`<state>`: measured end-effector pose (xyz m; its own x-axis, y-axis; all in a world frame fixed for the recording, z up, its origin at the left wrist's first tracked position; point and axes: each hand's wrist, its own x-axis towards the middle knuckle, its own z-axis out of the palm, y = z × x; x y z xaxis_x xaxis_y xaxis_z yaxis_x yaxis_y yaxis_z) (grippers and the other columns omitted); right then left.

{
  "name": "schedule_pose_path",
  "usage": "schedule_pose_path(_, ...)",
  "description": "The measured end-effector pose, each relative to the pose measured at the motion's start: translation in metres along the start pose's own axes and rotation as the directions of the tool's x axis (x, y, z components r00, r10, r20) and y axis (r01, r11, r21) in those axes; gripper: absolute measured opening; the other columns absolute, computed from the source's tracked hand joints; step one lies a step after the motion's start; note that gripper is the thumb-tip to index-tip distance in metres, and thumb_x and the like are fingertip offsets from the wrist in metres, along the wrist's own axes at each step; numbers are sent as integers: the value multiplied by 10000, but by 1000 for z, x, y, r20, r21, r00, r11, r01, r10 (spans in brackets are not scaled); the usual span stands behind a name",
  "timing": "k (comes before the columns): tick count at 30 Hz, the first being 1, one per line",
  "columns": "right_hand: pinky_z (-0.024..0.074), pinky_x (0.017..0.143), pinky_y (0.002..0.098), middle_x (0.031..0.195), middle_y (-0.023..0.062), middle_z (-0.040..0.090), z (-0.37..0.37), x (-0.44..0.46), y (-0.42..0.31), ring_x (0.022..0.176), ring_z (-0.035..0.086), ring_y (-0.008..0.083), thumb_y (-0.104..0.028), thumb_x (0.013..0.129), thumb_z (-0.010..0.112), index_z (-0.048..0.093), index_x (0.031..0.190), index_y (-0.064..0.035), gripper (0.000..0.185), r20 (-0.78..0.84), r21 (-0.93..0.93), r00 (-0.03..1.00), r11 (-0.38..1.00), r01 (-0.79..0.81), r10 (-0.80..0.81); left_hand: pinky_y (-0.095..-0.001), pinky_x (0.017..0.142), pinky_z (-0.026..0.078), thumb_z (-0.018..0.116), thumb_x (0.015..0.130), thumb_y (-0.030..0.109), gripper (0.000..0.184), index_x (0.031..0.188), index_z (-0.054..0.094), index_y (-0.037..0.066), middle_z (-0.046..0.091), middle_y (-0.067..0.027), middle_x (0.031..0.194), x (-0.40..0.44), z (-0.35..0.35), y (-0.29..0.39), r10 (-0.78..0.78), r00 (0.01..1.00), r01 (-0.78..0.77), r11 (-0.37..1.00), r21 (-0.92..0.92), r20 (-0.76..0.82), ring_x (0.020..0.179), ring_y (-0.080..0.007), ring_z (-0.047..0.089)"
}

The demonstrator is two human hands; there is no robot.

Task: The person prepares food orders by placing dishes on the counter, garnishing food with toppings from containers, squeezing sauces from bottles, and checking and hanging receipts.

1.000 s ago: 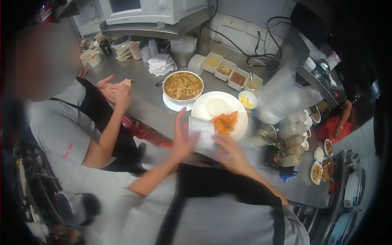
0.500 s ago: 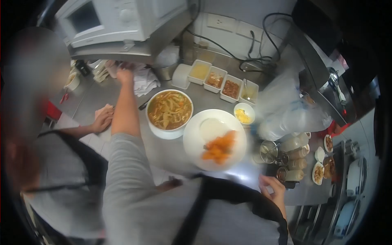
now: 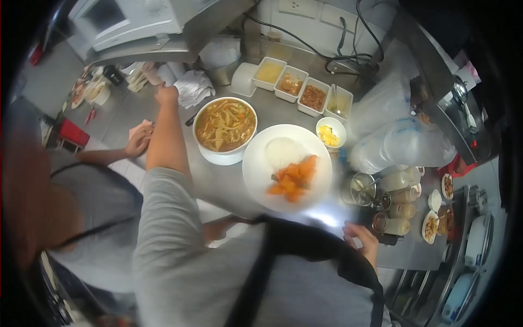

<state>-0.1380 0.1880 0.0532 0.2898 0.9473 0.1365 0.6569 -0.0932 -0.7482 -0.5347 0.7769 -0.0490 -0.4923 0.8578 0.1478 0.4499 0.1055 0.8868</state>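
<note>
My left hand (image 3: 166, 95) reaches to the back left, its fingers closed around a pale pinkish, bottle-shaped thing (image 3: 152, 74) whose kind I cannot make out. Crumpled white cloths (image 3: 195, 89) lie just beside it. My right hand (image 3: 362, 238) hovers at the counter's front edge, fingers loosely bent and apart, nothing visible in them. Between my arms stands a large white plate (image 3: 256, 182) with a mound of white rice (image 3: 285, 152) and orange chunks of food (image 3: 294, 177). Left of it, a white bowl (image 3: 197, 131) is full of a brown noodle-like dish (image 3: 226, 124).
White tubs of toppings (image 3: 313, 97) line the back, near a small bowl of yellow pieces (image 3: 328, 135). Plastic bags (image 3: 389, 147) and sauce bottles (image 3: 400, 211) stand to the right. A co-worker's hand (image 3: 140, 138) rests on the counter at left. A microwave (image 3: 131, 22) overhangs the back left.
The view has shifted, so the plate and bowl appear higher. My left hand now shows the pale thing pointing up out of its grip. My right hand remains by the front edge.
</note>
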Motion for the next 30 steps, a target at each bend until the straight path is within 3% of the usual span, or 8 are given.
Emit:
schedule_pose_path(1, 489, 723, 260, 857, 100, 661, -1, -5, 5, 796, 648, 178, 90, 737, 643, 637, 1064, -46, 354, -2, 36, 1000, 999, 1, -1, -398, 951, 379, 602, 729, 203, 503, 1217, 533, 103, 466, -270, 1217, -7, -6, -8, -112, 988, 89, 976, -200, -103, 1079, -355, 509)
schedule_pose_path(5, 491, 724, 257, 878, 103, 665, -5, -20, 22, 803, 643, 158, 103, 759, 621, 642, 1057, -47, 335, 49, 116, 997, 991, 61, -67, -398, 917, 399, 633, 727, 164, 513, 1205, 483, 53, 400, -240, 1199, -64, -31, -7, -336, 895, 257, 926, -277, -294, 1035, -338, 492)
schedule_pose_path(8, 477, 768, 246, 930, 95, 659, 0, -29, 39, 871, 627, 143, 72, 812, 593, 622, 1094, -49, 308, 190, 251, 982, 968, -27, -22, -358, 778, 479, 631, 735, 84, 500, 1206, 477, 20, 446, -196, 1174, -117, -36, 13, -345, 815, 109, 880, -462, -466, 918, -279, 551)
schedule_pose_path(10, 463, 808, 246, 958, 88, 651, 10, -29, 54, 909, 617, 145, 47, 845, 569, 590, 1138, -41, 306, 367, 426, 926, 868, -255, 92, -338, 855, 431, 616, 782, 55, 506, 1245, 415, 22, 353, -175, 1259, -181, -54, 51, -321, 796, -22, 832, -555, -513, 1022, -258, 484)
schedule_pose_path(14, 453, 862, 260, 1006, 75, 639, 37, -27, 100, 951, 600, 143, 14, 884, 535, 536, 1198, -23, 316, 556, 468, 829, 800, -376, 64, -347, 935, 368, 595, 829, 68, 534, 1302, 348, 54, 321, -123, 1281, -314, -73, 64, -95, 953, -158, 655, -739, -288, 1103, -219, 414)
schedule_pose_path(18, 457, 861, 265, 1020, 78, 638, 49, -33, 114, 963, 597, 139, 8, 879, 545, 543, 1196, -30, 319, 603, 456, 792, 775, -437, 92, -322, 938, 364, 585, 844, 92, 570, 1344, 313, 65, 318, -113, 1301, -419, -88, 28, 1, 999, -23, 840, -542, -41, 1076, -198, 413)
schedule_pose_path(21, 459, 862, 266, 1030, 84, 638, 53, -39, 121, 986, 593, 142, 0, 874, 555, 549, 1196, -36, 324, 638, 393, 762, 803, -448, 113, -320, 935, 365, 579, 837, 86, 561, 1338, 326, 78, 333, -108, 1280, -452, -93, -9, -135, 990, 135, 863, -487, 34, 1066, -196, 409)
schedule_pose_path(30, 473, 813, 271, 1004, 75, 651, 54, -50, 134, 912, 615, 149, -41, 855, 597, 588, 1168, -75, 316, 601, 382, 792, 832, -402, 107, -314, 924, 377, 573, 829, 93, 572, 1343, 323, 74, 337, -110, 1281, -449, -105, -7, -79, 997, 78, 874, -481, 17, 1060, -192, 411)
